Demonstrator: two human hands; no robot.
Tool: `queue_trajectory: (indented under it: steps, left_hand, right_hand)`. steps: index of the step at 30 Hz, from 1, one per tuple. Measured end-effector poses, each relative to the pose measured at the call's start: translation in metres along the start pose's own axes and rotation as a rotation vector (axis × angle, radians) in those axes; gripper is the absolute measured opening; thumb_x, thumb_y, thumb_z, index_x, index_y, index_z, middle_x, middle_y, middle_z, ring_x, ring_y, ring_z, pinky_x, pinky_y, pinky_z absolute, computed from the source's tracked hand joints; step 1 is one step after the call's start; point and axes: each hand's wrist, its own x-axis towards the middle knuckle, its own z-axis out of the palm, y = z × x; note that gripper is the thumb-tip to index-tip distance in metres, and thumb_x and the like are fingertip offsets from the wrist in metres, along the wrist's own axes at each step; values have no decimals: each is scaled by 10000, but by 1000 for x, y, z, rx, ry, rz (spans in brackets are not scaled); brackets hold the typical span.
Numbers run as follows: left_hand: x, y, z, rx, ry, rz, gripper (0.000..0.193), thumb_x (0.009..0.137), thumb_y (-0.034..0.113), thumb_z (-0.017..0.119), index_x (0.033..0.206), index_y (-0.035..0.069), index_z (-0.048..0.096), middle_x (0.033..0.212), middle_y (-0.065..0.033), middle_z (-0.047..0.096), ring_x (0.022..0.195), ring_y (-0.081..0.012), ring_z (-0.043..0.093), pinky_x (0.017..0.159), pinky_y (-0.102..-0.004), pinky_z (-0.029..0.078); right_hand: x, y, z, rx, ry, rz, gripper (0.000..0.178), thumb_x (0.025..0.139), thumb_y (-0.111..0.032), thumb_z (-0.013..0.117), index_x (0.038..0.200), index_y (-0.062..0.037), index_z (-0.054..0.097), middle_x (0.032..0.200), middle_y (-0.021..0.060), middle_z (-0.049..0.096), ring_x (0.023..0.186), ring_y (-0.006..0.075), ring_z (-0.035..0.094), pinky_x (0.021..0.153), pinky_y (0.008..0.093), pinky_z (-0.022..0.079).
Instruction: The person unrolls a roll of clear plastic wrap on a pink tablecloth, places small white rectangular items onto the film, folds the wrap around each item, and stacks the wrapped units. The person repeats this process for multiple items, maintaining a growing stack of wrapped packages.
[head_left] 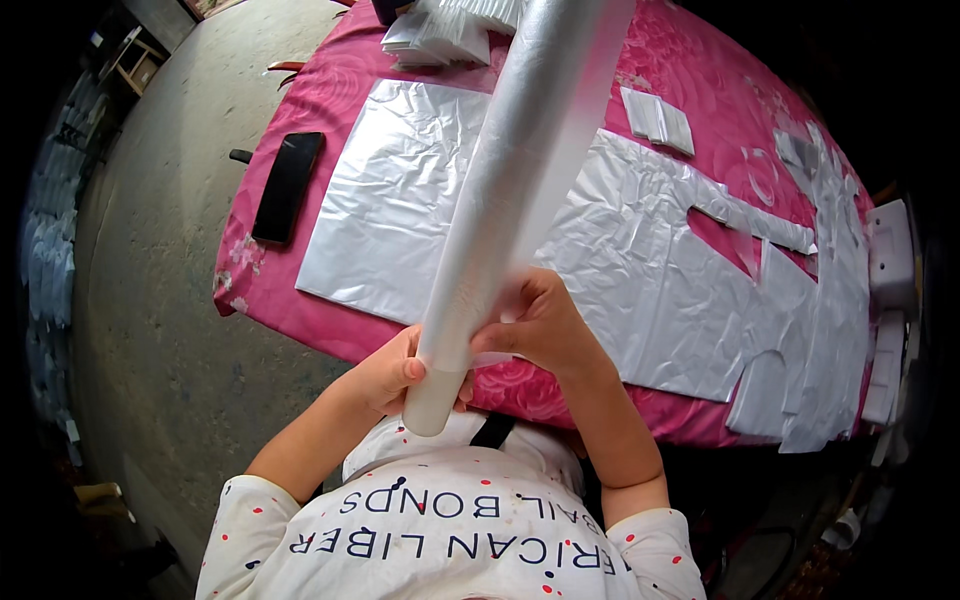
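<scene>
A long roll of translucent plastic film (490,200) slants up and away from my lap over the table. My left hand (392,374) is wrapped round it close to its near end, thumb on top and some fingertips showing on the far side. At the roll's right side my right hand (545,325) pinches the film's loose edge, which hangs out as a thin sheet. Under the roll, to the left, lies a flat silvery-white plastic sheet or stack (385,200). More crinkled plastic bags (650,280), with cut-out handles, spread to the right.
Pink flowered cloth (240,270) covers the table. A black phone (288,188) lies at its left edge. Folded plastic bundles (440,38) sit at the back, and a smaller folded pile (657,120) back right. White containers (890,255) stand beyond the right edge.
</scene>
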Motion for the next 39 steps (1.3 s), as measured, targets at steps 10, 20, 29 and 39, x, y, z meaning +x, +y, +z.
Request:
queue_trajectory:
  steps: [10,20,29,39]
  left_hand:
    - [9,10,-11,-87,-107,-185,678,826,540,528,1202,-23,484,1089,-173,573,1023,-249,566,878,-406,452]
    - [-7,2,2,685,305,-269,540,889,504,481,1148,30,482,862,-63,569,761,-128,572,674,-289,491]
    - [-49,-3,-12,436,351,-525,481,832,441,605,1058,25,522,785,-48,555,663,-119,554,638,-270,490]
    - [-55,-10,-17,431,298,-510,563,785,504,628,1069,26,541,750,-45,558,602,-107,541,563,-240,446]
  right_hand:
    - [-16,-10,13,-181,86,317,397,658,-242,813,917,-5,628,817,39,644,724,97,597,656,256,488]
    - [-51,12,4,-483,66,385,534,705,-322,766,1080,-12,545,670,53,587,599,119,559,570,257,441]
    - [-65,-33,-109,-372,529,293,421,811,-202,683,1135,20,530,862,24,584,732,60,547,647,200,457]
    - [-14,-39,-117,-519,494,355,304,846,-298,623,966,-19,624,800,12,597,676,80,532,607,225,440]
